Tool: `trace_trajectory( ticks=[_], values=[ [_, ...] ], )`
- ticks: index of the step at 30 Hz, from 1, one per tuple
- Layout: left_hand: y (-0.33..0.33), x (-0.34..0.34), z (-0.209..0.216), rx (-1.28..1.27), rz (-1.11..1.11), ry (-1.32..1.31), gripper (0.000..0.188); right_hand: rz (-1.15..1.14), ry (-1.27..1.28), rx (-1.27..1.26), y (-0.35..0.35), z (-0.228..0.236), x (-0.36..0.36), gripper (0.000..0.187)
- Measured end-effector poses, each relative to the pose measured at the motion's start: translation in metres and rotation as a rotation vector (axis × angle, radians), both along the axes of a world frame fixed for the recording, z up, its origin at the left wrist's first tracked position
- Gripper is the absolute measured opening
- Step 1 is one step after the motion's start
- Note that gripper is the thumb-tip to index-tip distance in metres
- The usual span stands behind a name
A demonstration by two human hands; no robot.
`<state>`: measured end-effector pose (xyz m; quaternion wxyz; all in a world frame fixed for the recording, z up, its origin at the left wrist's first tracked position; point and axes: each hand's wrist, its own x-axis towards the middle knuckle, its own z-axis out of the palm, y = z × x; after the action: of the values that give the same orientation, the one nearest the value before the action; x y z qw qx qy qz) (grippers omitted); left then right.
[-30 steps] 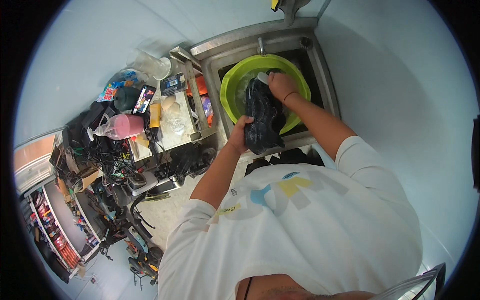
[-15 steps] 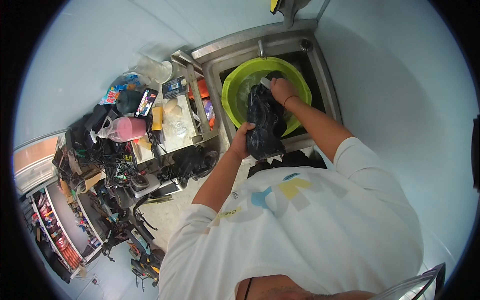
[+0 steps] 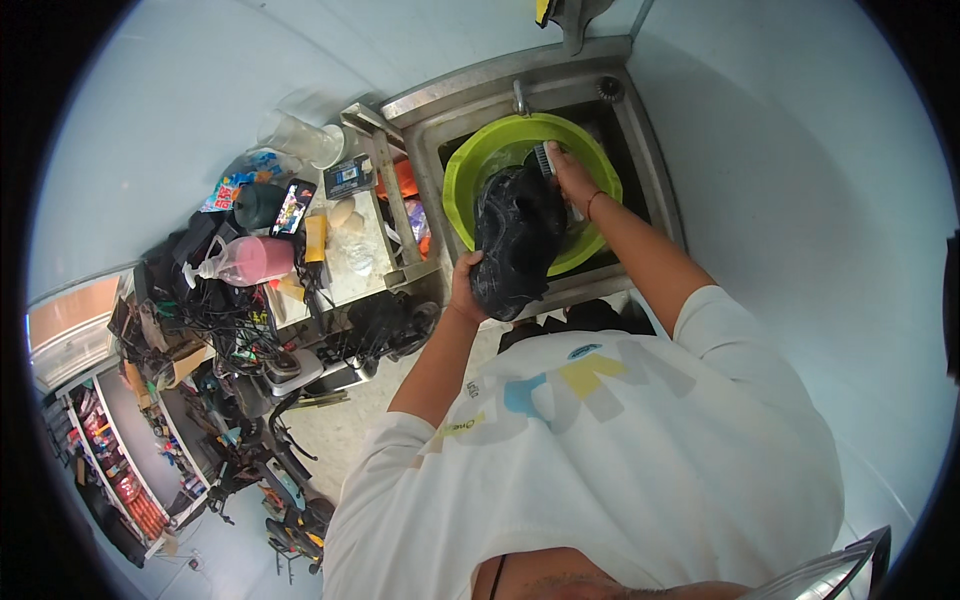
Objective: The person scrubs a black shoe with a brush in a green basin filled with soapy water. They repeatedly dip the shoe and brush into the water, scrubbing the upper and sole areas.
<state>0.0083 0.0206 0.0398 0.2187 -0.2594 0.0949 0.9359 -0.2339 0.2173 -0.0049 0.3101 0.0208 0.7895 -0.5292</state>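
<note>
A wet black shoe is held over the near side of a lime-green basin. My left hand is closed round its near left end. In my right hand is a scrub brush, its bristles showing beside the shoe's far end. Whether the bristles touch the shoe I cannot tell. Some water shows inside the basin; the shoe hides much of it.
The basin stands in a metal sink under a faucet. On a cluttered table at left are a pink pump bottle, a phone and a yellow tube. A pale wall rises at right.
The shoe has shifted left and turned, showing more of its broad face. My right hand has rolled the brush so the bristles show. My left hand has moved slightly left with the shoe.
</note>
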Motion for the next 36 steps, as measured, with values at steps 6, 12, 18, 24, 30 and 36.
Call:
trace_trajectory(
  ticks=[6,12,18,24,30,36],
  values=[
    [-0.01,0.006,-0.008,0.02,0.038,0.083,0.065,0.073,-0.372,-0.32,0.003,0.038,0.02,0.043],
    [-0.025,0.001,-0.018,-0.101,-0.021,0.034,0.063,0.1,-0.489,-0.469,0.022,0.051,0.006,0.029],
    [-0.021,-0.021,-0.025,-0.376,-0.065,-0.036,0.053,0.084,-0.255,-0.538,-0.005,0.125,0.019,0.016],
    [0.013,-0.05,0.004,-1.236,0.146,-0.018,0.047,0.155,0.068,-0.426,-0.022,0.182,0.052,0.035],
    [0.046,-0.08,0.107,-0.04,0.255,0.197,0.076,0.14,0.339,-0.244,-0.026,0.145,0.081,0.046],
    [0.035,-0.095,0.015,-0.171,0.267,0.28,0.063,0.276,0.445,-0.159,-0.016,0.146,0.103,0.046]
  ],
)
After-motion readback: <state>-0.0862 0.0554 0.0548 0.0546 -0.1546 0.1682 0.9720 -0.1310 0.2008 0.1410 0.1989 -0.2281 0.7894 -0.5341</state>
